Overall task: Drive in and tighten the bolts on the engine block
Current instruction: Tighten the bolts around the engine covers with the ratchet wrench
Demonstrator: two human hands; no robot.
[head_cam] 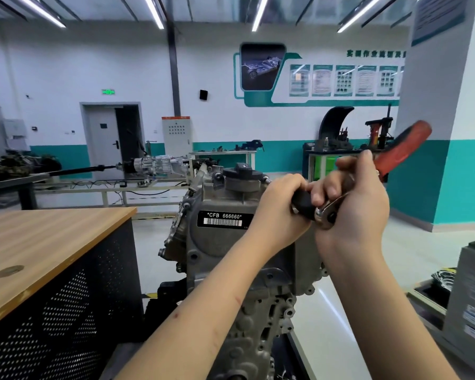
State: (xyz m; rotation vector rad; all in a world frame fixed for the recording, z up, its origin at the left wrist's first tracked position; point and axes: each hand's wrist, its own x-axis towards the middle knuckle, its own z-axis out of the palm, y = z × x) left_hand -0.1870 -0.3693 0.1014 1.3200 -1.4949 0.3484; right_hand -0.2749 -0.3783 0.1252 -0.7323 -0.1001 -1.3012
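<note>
Standing right of the wooden table [52, 242], the engine block [225, 242] carries a black label. Over its upper right corner, the left hand [281, 198] clenches a black socket piece [302, 204]; the right hand [354, 198] grasps the red-handled ratchet [403, 149].

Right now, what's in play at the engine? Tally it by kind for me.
Hands: 2 (left, right)
Ratchet, red grip: 1
Engine: 1
Filler cap: 1
Barcode label: 1
Total: 6
</note>
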